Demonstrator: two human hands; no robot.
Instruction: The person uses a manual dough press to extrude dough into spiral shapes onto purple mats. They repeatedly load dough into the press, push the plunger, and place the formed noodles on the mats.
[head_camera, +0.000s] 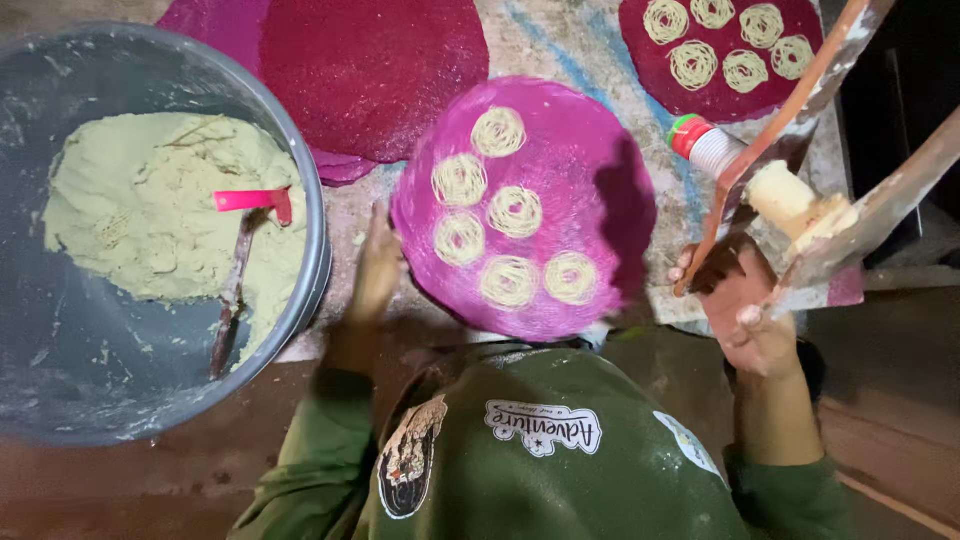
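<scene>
The person, in a green long-sleeved top, looks down at a round magenta tray (610, 190) lying on a pale cloth (570, 45), with seven pale coils of noodle strands (515, 212) set on it, one near the top, then pairs below, none touching its neighbour. The left hand (375, 270) rests at the tray's left rim, fingers stretched out flat and together, touching or all but touching the edge; it grips nothing. The right hand (745, 305) is curled closed round the lower ends of a wooden press (820, 130), whose two long reddish handles rise up and to the right, smeared with dried paste; between the handles sits a short pale cylinder (785, 195) with dough clinging to it. The press hangs just off the tray's right edge, beside it rather than over the coils. Behind the press lies a small bottle (705, 145) with a red and green cap, on its side. To the left stands a large grey tub (300, 170) holding a mound of yellowish dough (140, 200), with a pink-handled scoop (250, 200) and a dark stick (230, 290) stuck in it. Farther off, a dark red tray (370, 70) lies bare at top centre, overlapping another magenta one, and a second dark red tray (640, 60) at top right carries six more coils
</scene>
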